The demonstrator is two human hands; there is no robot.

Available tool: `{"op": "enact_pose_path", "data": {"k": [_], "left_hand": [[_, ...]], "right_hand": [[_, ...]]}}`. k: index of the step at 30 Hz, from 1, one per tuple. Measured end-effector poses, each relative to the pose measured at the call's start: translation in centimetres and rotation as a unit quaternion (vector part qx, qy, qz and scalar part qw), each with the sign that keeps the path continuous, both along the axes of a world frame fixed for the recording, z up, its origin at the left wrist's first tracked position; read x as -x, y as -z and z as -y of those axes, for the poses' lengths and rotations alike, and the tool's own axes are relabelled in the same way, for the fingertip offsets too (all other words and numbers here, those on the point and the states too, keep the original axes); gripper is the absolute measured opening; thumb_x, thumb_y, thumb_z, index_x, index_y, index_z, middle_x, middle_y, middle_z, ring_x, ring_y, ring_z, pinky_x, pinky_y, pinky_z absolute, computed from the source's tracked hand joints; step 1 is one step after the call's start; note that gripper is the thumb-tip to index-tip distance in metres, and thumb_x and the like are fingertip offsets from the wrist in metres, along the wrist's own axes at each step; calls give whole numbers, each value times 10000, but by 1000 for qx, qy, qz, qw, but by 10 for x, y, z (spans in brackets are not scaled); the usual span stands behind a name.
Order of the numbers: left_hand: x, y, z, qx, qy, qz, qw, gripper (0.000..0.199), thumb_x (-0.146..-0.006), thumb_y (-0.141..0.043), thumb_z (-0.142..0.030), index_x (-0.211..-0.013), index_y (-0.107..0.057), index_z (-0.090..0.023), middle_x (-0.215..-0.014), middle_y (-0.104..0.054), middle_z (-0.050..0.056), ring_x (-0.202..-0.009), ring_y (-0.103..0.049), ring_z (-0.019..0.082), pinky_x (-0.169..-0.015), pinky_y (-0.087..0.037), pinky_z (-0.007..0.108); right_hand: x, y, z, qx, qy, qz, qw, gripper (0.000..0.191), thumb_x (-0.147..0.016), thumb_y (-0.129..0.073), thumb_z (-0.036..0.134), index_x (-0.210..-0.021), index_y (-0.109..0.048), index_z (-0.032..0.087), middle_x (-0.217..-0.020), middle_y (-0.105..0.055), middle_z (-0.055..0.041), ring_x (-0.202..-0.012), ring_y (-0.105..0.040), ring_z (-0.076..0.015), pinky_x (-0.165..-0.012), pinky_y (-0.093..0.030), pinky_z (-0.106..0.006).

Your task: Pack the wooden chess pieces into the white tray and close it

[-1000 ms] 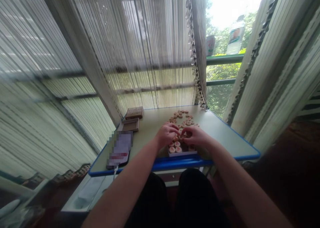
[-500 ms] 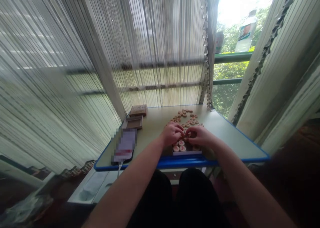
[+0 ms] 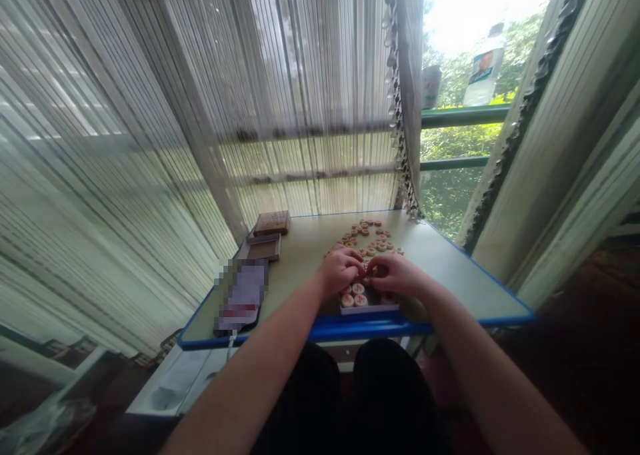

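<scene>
Round wooden pieces with red marks (image 3: pixel 361 300) lie in a shallow open box (image 3: pixel 370 308) at the table's near edge. My left hand (image 3: pixel 341 268) is over the box's left far side, its fingers curled inward. Facing it, my right hand (image 3: pixel 393 272) reaches over the right far side, fingers bent together. The fingertips of both hands nearly meet at small pieces between them; what each one grips is too small to make out. Beyond the hands, several loose round pieces (image 3: pixel 382 246) are scattered on the table.
The pale table (image 3: pixel 300 242) has a blue edge. On its left are a phone (image 3: pixel 243 295) with a cable, an open tray (image 3: pixel 264 248) and a brown box (image 3: pixel 273 222). A bottle (image 3: pixel 484 68) and a can (image 3: pixel 431 87) stand by the window.
The whole view has shifted slightly, with the table now a little further left. Both hands remain over the box, and their fingers have moved only slightly.
</scene>
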State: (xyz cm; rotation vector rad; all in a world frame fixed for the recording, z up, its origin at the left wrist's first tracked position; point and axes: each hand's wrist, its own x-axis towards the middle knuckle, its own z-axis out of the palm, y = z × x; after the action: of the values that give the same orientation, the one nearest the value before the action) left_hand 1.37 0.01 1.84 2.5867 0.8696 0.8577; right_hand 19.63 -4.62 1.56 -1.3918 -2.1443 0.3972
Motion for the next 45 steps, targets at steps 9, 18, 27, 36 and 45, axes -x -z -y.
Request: {"op": "enact_pose_path", "data": {"k": [9,18,27,36,45], "left_hand": [[-1,-2,1,7,-10,9,1000,308,-693,-454,-78,-700,-728,-218,-901,-669,1,-946,-503,172,-931,-366,313],[2,-1,-8,-32,-129,116,984,315,-663,-439,-41,-747,-709,-179,-827,-670,31,-900,-557,171,-889,-427,303],[-7,-11,-53,64,-201,89,974,263,-679,-487,-130,-785,-721,-186,-784,-687,18,-731,-606,147,-735,-489,254],[-45,-27,-99,25,-29,-16,999,246,-643,-532,-141,-777,-733,-188,-807,-693,15,-753,-609,141,-753,-469,229],[-60,-9,-111,-6,29,-61,998,176,-631,-588,-177,-727,-735,-184,-725,-679,26,-783,-583,171,-831,-436,274]], "right_hand": [[0,1,-2,-14,6,5,1000,220,-648,-621,350,-804,-682,206,-592,-556,17,-532,-446,-100,-500,-321,-215],[-2,-3,0,-13,32,-45,998,172,-684,-545,283,-751,-663,178,-516,-496,31,-496,-433,-97,-483,-319,-209],[-1,1,-9,-56,111,-115,985,281,-750,-506,406,-736,-649,165,-566,-574,-14,-535,-496,-134,-523,-370,-245],[-27,-25,-66,26,139,10,990,200,-688,-576,298,-818,-692,201,-647,-618,-24,-546,-509,-128,-516,-363,-241],[-40,-7,-81,-16,35,40,998,189,-685,-605,254,-829,-715,198,-784,-595,-47,-691,-524,-154,-657,-403,-260]]}}
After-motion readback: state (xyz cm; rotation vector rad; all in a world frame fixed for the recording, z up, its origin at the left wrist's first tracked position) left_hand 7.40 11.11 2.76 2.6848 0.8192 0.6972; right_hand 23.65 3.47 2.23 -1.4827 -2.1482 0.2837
